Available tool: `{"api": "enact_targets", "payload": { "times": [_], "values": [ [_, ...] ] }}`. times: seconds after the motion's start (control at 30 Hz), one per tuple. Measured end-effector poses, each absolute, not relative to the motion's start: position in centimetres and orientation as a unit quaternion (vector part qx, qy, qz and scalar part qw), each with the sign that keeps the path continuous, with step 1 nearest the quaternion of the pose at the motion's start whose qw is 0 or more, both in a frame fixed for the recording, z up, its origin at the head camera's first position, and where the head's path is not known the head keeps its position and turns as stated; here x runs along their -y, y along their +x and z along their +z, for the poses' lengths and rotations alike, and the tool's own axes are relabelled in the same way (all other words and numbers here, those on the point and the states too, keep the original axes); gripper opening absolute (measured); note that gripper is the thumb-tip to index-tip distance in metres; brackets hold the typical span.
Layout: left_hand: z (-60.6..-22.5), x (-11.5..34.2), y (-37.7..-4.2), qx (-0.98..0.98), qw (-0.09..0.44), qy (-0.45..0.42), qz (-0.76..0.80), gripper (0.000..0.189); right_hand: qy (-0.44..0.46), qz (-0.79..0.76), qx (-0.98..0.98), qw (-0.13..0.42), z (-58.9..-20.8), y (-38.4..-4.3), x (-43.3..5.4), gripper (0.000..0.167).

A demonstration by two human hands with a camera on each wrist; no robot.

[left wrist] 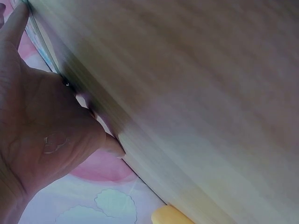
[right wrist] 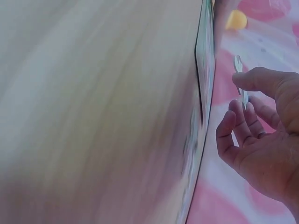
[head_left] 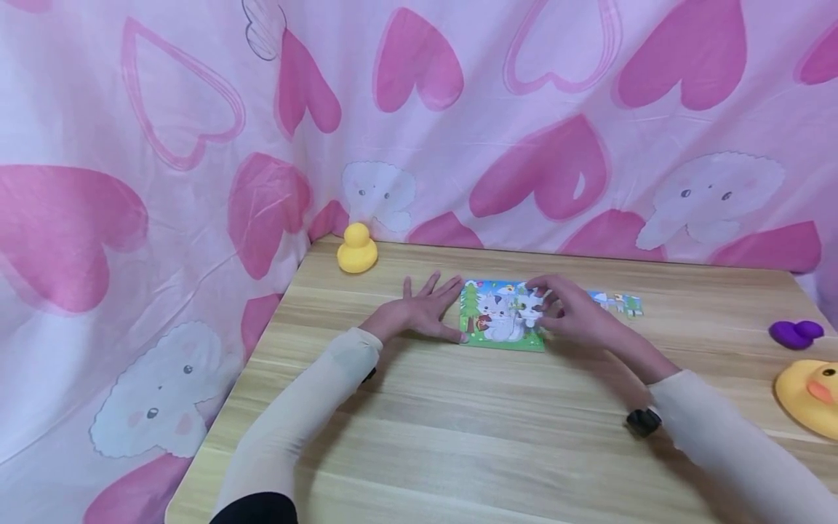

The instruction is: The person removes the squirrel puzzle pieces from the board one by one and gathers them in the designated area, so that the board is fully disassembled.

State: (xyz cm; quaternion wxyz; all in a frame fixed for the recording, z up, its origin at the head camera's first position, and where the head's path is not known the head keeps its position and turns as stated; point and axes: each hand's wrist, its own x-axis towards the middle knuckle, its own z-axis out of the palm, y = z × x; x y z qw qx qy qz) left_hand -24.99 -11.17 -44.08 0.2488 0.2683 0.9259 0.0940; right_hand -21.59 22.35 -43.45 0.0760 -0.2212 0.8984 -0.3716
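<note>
A jigsaw puzzle [head_left: 497, 331] with a white cartoon animal and green trees lies flat on the table. My left hand [head_left: 425, 309] is spread at its left side, thumb at the lower left corner and fingertips near the upper left. In the left wrist view the left palm [left wrist: 51, 126] faces the camera and holds nothing. My right hand [head_left: 568, 311] is over the puzzle's right side, pinching a puzzle piece [right wrist: 240, 83] between thumb and fingers. Seen edge-on in the right wrist view, that thin piece is above the tabletop.
More puzzle pieces [head_left: 631, 306] lie right of the puzzle, partly behind the right hand. A yellow toy [head_left: 357, 251] stands at the back left corner. At the right are a purple toy [head_left: 795, 334] and a yellow duck [head_left: 808, 400]. A pink heart-patterned curtain [head_left: 419, 65] backs the wooden table [head_left: 458, 437].
</note>
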Motion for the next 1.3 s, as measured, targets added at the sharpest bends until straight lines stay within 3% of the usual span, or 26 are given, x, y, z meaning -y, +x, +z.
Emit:
{"api": "enact_targets", "payload": {
  "times": [0.2,0.47,0.77,1.3],
  "values": [
    [-44.0,11.2,-24.9,-0.926,0.247,0.268,0.093,0.119,-0.216,-0.353,-0.91,0.024,-43.4,-20.3,-26.8,0.061],
    [-43.9,11.2,-24.9,-0.928,0.247,0.264,0.091,0.118,-0.202,-0.323,-0.925,-0.005,-44.1,-19.2,-31.2,0.065],
    [-44.0,11.3,-24.9,-0.926,0.247,0.27,0.096,0.119,-0.198,-0.304,-0.93,0.067,-44.5,-18.9,-33.0,0.062],
    [-44.3,11.3,-25.1,-0.924,0.252,0.268,0.106,0.12,-0.216,-0.28,-0.931,0.092,-44.5,-19.4,-33.1,0.057]
  ]
}}
